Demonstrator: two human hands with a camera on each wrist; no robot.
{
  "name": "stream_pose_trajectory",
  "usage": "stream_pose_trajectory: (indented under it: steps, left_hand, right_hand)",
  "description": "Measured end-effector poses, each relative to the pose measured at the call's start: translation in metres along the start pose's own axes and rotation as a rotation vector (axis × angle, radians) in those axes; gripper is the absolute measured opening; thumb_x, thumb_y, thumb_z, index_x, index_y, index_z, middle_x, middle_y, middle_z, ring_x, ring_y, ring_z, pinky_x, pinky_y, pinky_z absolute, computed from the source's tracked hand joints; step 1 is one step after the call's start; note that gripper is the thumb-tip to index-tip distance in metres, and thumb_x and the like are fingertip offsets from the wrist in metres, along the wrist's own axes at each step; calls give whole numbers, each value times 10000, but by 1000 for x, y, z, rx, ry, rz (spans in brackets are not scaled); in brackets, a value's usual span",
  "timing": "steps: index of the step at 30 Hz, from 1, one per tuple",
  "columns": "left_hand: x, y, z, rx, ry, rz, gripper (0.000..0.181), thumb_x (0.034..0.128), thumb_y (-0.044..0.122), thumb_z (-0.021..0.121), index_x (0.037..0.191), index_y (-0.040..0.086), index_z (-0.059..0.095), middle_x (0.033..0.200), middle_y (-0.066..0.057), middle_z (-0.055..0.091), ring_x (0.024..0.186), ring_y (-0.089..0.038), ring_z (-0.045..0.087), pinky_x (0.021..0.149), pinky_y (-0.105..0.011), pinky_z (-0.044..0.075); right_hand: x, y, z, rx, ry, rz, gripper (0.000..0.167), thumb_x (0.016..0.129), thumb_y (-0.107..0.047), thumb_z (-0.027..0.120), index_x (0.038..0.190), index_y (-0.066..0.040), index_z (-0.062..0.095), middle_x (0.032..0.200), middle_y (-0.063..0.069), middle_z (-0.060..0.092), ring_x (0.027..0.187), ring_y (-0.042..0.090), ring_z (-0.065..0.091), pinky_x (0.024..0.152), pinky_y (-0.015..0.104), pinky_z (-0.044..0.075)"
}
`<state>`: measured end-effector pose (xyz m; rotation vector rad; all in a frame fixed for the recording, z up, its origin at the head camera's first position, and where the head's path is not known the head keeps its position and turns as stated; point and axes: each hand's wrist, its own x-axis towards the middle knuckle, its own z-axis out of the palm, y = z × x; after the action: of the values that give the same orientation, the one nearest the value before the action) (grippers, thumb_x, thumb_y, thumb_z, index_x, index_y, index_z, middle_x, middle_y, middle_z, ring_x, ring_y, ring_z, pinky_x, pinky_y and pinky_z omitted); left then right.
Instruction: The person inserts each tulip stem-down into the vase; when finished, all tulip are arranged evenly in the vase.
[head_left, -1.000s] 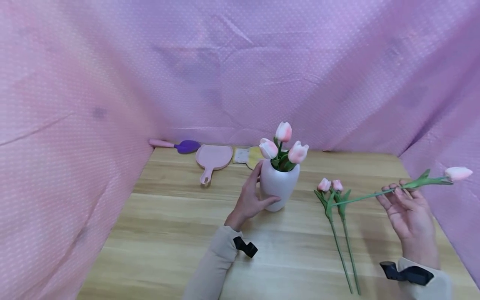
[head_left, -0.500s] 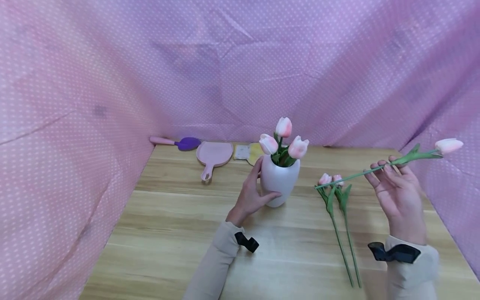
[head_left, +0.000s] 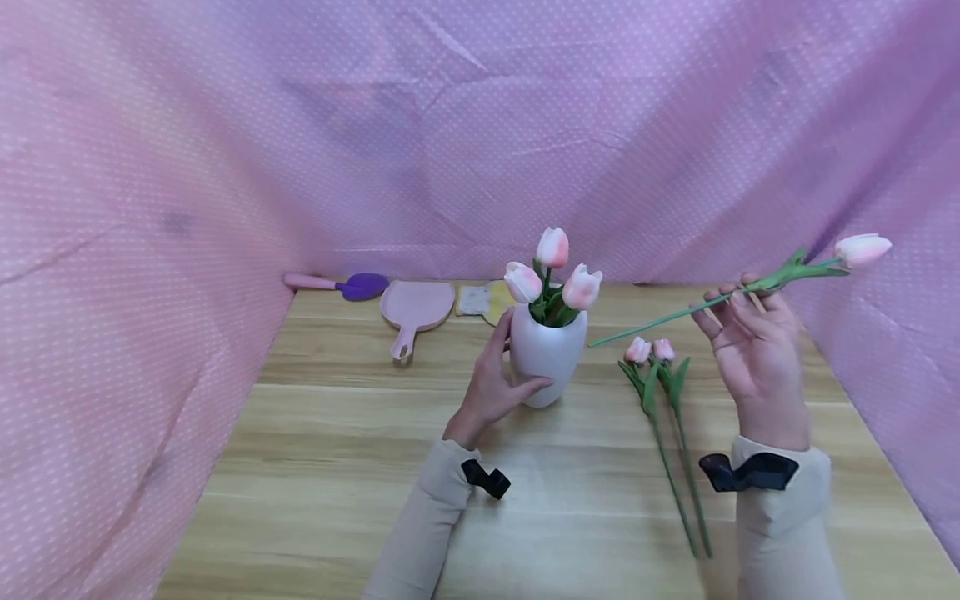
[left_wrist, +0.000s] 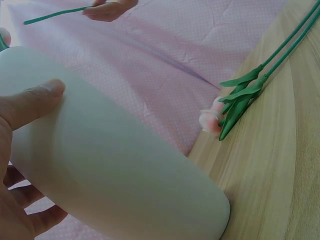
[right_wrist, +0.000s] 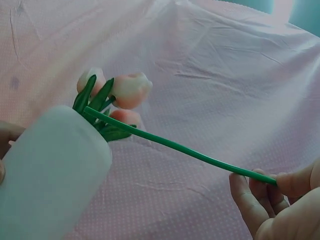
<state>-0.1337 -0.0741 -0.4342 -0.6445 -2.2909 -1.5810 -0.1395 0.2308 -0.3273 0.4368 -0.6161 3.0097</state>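
A white vase [head_left: 551, 358] stands on the table with three pink-white tulips [head_left: 552, 247] in its mouth. My left hand [head_left: 491, 387] grips the vase from its left side, thumb across the front; the left wrist view shows the thumb [left_wrist: 37, 102] flat on the white wall. Raised to the right of the vase, my right hand [head_left: 757, 358] pinches the green stem of another tulip [head_left: 862, 250] between thumb and fingers. That stem slants down leftward, its free end near the vase. In the right wrist view the stem [right_wrist: 185, 150] overlaps the vase's leaves; contact cannot be told.
Two tulips [head_left: 651, 392] lie side by side on the wooden table [head_left: 337, 467], between the vase and my right arm. Along the back edge are a purple shovel [head_left: 363, 287] with a pink handle, a pink dustpan-shaped piece [head_left: 417, 307] and a white-and-yellow item [head_left: 474, 300].
My right hand has moved left and up with its tulip, bringing the stem's end from above the lying tulips to near the vase. My left hand keeps its grip on the vase.
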Motion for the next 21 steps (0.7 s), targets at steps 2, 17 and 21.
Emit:
stream_pose_trajectory:
  steps: [2,17,21]
  left_hand:
    - [0,-1,-1,-2,1,4,1100,727,104,898,1587,114,212,1556,-122,429,1330,-309,534,1045,-453,521]
    - [1,-2,-1,2,-4,12,1100,732,120,897,1587,100,204,1560,-126,422,1351,-304,523,1049,-447,523]
    - [0,-1,-1,-8,-8,8,1090,740,132,894,1587,110,207,1560,-120,423,1353,-303,522,1049,-450,522]
  right_hand:
    - [3,5,5,-3,-2,-7,213,992,154,364,1031,109,569,925,246,667,885,369,664,794,499,623]
    - [11,23,23,-55,33,-66,161,971,154,434,1023,92,574,886,232,690,838,343,682,757,491,635]
    - [12,28,26,-83,59,-87,131,953,154,475,1009,85,571,872,221,692,817,329,686,741,476,639]
